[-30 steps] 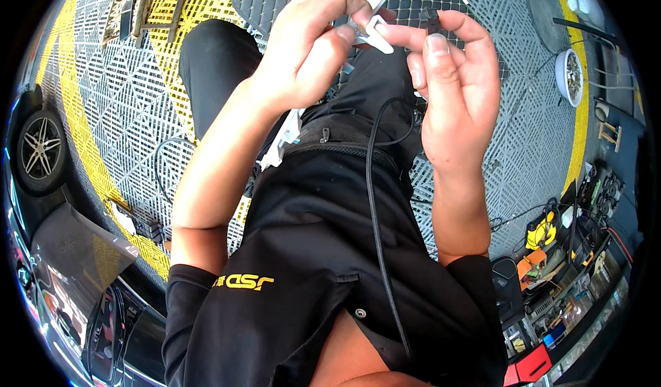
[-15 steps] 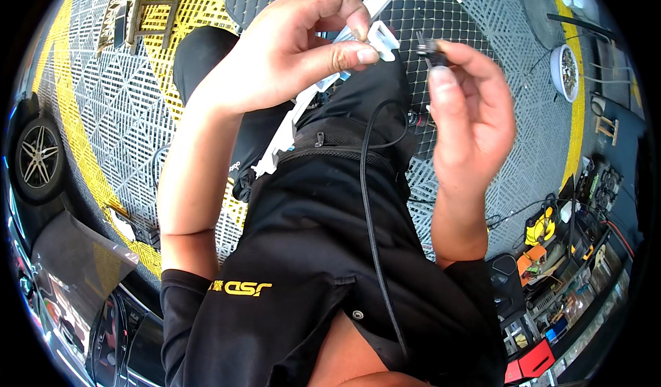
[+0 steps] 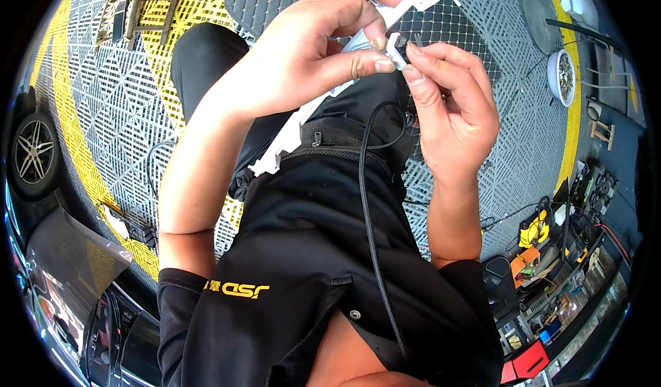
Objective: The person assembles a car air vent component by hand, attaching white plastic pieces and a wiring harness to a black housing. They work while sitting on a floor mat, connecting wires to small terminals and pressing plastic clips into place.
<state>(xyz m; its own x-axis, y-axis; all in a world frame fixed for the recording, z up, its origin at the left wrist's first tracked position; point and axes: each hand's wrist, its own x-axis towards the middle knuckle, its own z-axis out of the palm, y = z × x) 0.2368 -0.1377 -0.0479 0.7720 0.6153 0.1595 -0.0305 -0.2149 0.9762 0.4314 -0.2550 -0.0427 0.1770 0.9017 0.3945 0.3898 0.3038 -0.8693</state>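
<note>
My left hand (image 3: 303,56) is closed on a long white plastic strip (image 3: 292,132), which slants from above my fingers down to my waist. Between that thumb and index finger a small white bracket-like piece (image 3: 394,48) sticks out; whether it belongs to the strip I cannot tell. My right hand (image 3: 456,115) pinches a small black part (image 3: 406,48) with thin prongs. This part meets the white piece's right side, and the fingertips hide much of the contact.
Below my hands is a dark quilted round surface (image 3: 275,5) on a grey and yellow grid floor (image 3: 124,166). A white bowl (image 3: 555,77) of small pieces stands at the right. Tools and a red box (image 3: 529,361) lie lower right; a car wheel (image 3: 34,149) is at left.
My right hand has moved left, bringing the black part from a gap away up against the white piece. My left hand has shifted slightly right with the strip.
</note>
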